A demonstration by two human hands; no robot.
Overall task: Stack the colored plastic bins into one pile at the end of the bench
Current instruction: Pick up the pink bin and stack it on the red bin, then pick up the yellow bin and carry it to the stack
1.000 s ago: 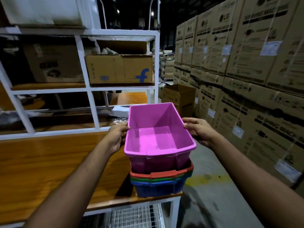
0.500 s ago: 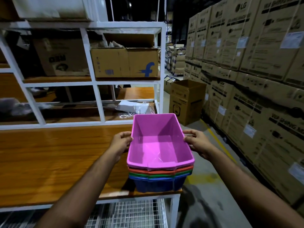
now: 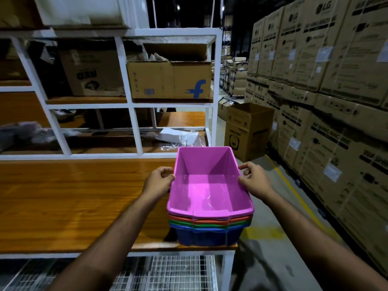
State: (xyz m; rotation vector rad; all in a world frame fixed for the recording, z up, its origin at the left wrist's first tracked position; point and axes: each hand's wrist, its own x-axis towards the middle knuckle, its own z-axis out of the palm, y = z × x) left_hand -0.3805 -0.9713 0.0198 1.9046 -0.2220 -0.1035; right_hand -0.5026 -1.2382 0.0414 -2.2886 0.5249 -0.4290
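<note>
A pink bin (image 3: 207, 185) sits nested on top of a pile at the right end of the wooden bench (image 3: 73, 202). Under it show the rims of a red bin (image 3: 210, 221), a green bin (image 3: 207, 225) and the dark blue bin (image 3: 205, 237) at the bottom. My left hand (image 3: 158, 181) is at the pink bin's left rim, fingers curled, touching the edge. My right hand (image 3: 253, 179) is at its right rim, fingers curled against the edge.
A white shelf frame (image 3: 134, 127) stands behind the bench with cardboard boxes (image 3: 168, 80) and plastic wrap (image 3: 178, 137). An open carton (image 3: 245, 131) stands on the floor to the right. Tall stacked cartons (image 3: 325, 101) wall the aisle. A wire mesh shelf (image 3: 168, 274) lies under the bench.
The pink bin went down from a raised, tilted position into the pile and now sits flush. Both hands slid back along its rims and loosened.
</note>
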